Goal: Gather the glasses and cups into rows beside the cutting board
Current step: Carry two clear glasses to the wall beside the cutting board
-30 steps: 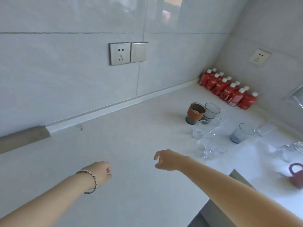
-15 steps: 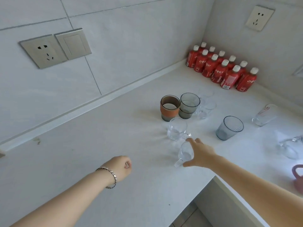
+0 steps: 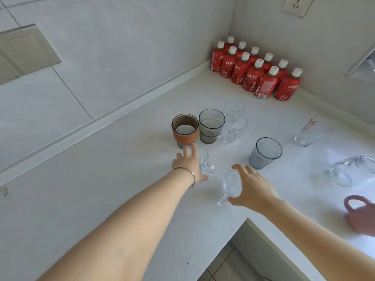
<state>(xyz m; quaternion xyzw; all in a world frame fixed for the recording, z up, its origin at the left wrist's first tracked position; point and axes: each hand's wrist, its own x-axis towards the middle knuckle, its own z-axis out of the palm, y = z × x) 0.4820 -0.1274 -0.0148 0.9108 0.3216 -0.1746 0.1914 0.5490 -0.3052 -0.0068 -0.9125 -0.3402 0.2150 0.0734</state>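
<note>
My right hand (image 3: 253,189) is shut on a small clear handled mug (image 3: 231,185), held tilted just above the white counter (image 3: 121,179). My left hand (image 3: 188,165) lies with spread fingers against a second clear mug (image 3: 206,161), partly hiding it. Just behind stand an orange-sleeved cup (image 3: 185,130) and a smoky grey glass (image 3: 211,126), touching, with two clear mugs (image 3: 235,126) beside them. A blue-grey ribbed tumbler (image 3: 264,153) stands to the right. No cutting board is in view.
Several red bottles (image 3: 255,74) fill the far corner. A tall clear glass with red print (image 3: 312,131), a clear glass jug (image 3: 349,169) and a blurred pink mug (image 3: 359,211) lie at the right. The counter's inner edge (image 3: 249,220) drops off below my right arm.
My left hand has reached forward from a loose fist to the clear mug in front of the orange-sleeved cup. My right hand has closed around the other clear mug and tilted it.
</note>
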